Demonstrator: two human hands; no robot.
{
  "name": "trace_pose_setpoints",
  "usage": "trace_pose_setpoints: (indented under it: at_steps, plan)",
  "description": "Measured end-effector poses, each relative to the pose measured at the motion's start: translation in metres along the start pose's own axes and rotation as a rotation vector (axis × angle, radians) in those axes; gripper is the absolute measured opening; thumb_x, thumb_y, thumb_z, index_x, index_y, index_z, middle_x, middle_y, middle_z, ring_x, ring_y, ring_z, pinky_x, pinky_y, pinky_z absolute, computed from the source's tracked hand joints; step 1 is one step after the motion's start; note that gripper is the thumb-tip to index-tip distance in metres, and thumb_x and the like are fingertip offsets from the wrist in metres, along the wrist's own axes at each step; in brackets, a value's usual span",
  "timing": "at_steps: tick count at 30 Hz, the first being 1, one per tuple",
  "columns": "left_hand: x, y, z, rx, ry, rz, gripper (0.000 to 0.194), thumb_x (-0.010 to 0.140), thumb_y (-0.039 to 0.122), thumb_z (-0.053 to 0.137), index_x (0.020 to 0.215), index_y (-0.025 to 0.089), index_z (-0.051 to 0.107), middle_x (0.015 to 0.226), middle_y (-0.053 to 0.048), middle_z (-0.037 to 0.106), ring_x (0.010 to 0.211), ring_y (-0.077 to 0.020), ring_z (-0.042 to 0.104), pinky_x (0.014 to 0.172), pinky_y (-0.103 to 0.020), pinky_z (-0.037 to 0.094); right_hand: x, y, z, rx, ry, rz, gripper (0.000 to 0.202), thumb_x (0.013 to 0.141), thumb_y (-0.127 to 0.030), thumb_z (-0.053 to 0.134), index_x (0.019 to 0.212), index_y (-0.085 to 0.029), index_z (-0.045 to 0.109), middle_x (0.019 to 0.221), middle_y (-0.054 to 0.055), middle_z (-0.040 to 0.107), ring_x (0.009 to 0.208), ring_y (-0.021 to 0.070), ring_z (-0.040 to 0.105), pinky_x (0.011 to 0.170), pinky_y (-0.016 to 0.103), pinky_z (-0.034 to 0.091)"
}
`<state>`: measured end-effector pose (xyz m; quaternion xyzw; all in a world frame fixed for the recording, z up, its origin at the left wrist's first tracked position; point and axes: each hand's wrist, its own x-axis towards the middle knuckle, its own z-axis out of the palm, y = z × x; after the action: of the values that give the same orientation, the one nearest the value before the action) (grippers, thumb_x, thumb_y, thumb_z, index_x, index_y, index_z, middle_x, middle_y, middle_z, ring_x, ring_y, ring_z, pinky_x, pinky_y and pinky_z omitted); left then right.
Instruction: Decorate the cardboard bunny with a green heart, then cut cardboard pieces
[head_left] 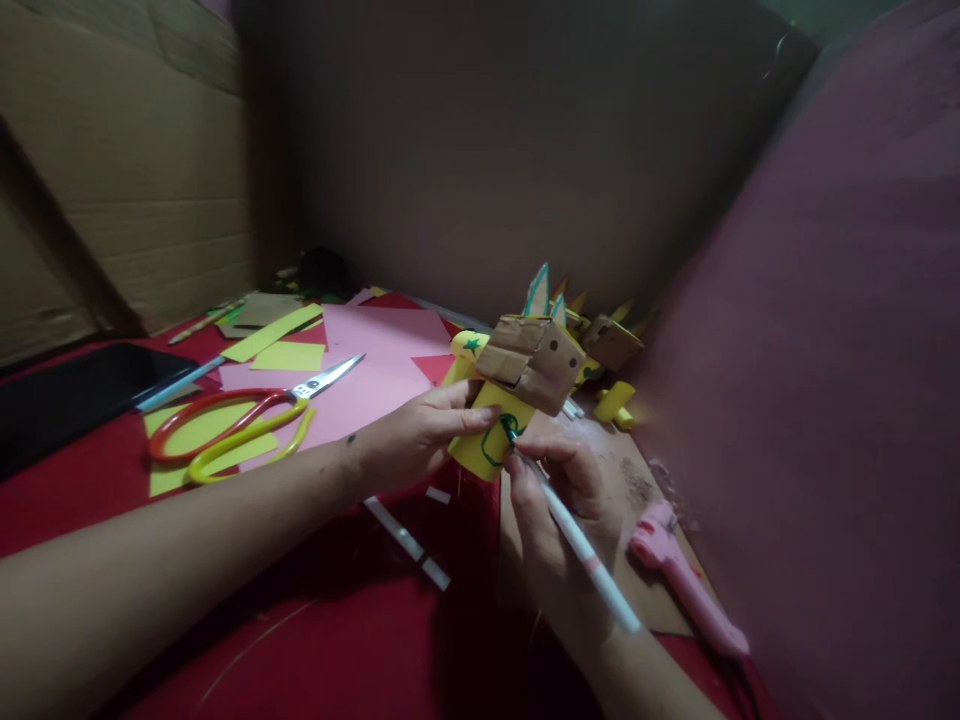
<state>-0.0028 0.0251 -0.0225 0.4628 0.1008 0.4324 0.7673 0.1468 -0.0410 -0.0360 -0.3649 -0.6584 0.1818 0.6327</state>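
Observation:
My left hand (431, 425) is closed around a small figure with a yellow paper tube body (474, 448) and a brown cardboard box head (534, 362). Pointed ears edged in teal (538, 290) stand on the head, and the box's front bears dark dots. Between the fingers of my right hand (559, 490) is a white marker pen (581, 545), gripped like a pencil. Its tip touches the yellow tube, where a green outlined shape shows. A yellow roll with a green star (470, 345) sticks out at the figure's left side.
Scissors with red and yellow handles (247, 430) lie left on pink (375, 345) and yellow paper. A black phone-like slab (90, 400) is further left. A pink glue gun (686, 575) rests on cardboard at right. Another cardboard-headed figure (611, 340) stands behind. Walls enclose the red surface.

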Motion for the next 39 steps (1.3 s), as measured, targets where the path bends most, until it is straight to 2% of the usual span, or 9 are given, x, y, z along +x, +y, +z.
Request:
trace_pose_setpoints:
  at_steps: [7,12,17,23,31,39]
  plan:
    - [-0.0007,-0.0004,-0.0004,0.014,0.004,0.001,0.024,0.083,0.020,0.070,0.106,0.014,0.069,0.094,-0.009,0.074,0.084,-0.0195,0.069,0.075,-0.029,0.051,0.0027,-0.0042,0.0012,-0.042,0.044,-0.027,0.011,0.086,-0.016,0.061,0.094,-0.024,0.063,0.086,0.000,0.063,0.077,0.0139,0.063,0.056,0.022,0.049]
    - [-0.0006,-0.0015,-0.0016,0.021,-0.004,-0.009,0.022,0.085,0.020,0.068,0.106,0.014,0.068,0.093,-0.010,0.073,0.086,-0.0212,0.069,0.076,-0.030,0.051,-0.0002,-0.0010,-0.0004,-0.015,-0.005,-0.005,0.012,0.088,-0.016,0.058,0.097,-0.025,0.061,0.090,0.001,0.064,0.077,0.0131,0.062,0.057,0.022,0.048]
    - [-0.0007,-0.0008,-0.0001,0.023,-0.004,-0.009,0.020,0.084,0.021,0.068,0.103,0.014,0.067,0.092,-0.009,0.073,0.087,-0.0210,0.069,0.077,-0.030,0.050,-0.0021,0.0006,-0.0009,-0.024,-0.014,0.011,0.011,0.089,-0.018,0.059,0.096,-0.026,0.061,0.084,-0.002,0.062,0.071,0.0114,0.061,0.057,0.022,0.048]
    - [-0.0016,-0.0005,0.0004,0.028,0.015,-0.024,0.021,0.085,0.022,0.067,0.104,0.014,0.066,0.093,-0.009,0.073,0.083,-0.0204,0.069,0.075,-0.030,0.051,0.0005,-0.0021,0.0009,-0.020,0.034,0.010,0.011,0.088,-0.018,0.060,0.096,-0.024,0.061,0.091,0.001,0.064,0.083,0.0155,0.064,0.062,0.024,0.051]
    - [-0.0006,-0.0018,-0.0006,0.015,-0.007,-0.016,0.019,0.087,0.020,0.065,0.106,0.015,0.066,0.091,-0.009,0.073,0.085,-0.0210,0.069,0.075,-0.030,0.052,-0.0014,0.0029,0.0009,-0.041,-0.014,-0.005,0.011,0.090,-0.019,0.058,0.098,-0.025,0.060,0.086,0.000,0.063,0.071,0.0120,0.061,0.060,0.024,0.050]
    - [-0.0014,-0.0007,0.0013,0.040,0.021,-0.019,0.019,0.087,0.021,0.065,0.104,0.014,0.066,0.090,-0.009,0.073,0.083,-0.0206,0.069,0.074,-0.030,0.051,0.0002,-0.0039,0.0014,-0.046,0.031,0.034,0.009,0.088,-0.020,0.059,0.095,-0.024,0.061,0.087,0.000,0.064,0.075,0.0138,0.063,0.060,0.024,0.050]
